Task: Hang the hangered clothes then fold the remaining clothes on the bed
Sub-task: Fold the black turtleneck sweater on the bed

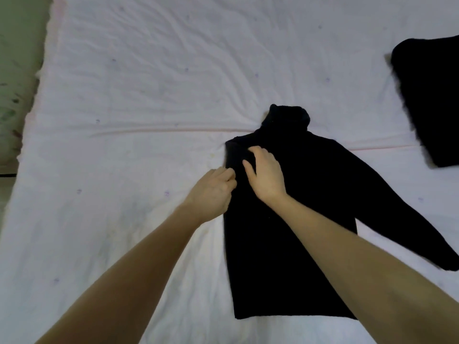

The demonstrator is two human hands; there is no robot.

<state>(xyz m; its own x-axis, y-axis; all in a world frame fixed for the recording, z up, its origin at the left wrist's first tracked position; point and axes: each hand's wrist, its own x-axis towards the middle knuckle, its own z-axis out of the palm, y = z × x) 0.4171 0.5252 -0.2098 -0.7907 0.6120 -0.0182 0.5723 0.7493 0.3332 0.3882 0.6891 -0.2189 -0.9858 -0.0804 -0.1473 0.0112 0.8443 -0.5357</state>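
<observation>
We're folding now: black turtleneck sweater flat on the bed, left hand pinching its left edge, right hand relaxed, pressing the shoulder. Next, probably the right sleeve.

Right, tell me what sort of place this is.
Probably a bedroom: a wide bed under a wrinkled white sheet, a black turtleneck sweater spread flat for folding, another dark garment lying nearby.

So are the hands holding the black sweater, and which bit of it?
The left hand pinches the black sweater at its left edge, below the shoulder. The right hand rests on the shoulder area with fingers curled; whether it grips is unclear.
</observation>
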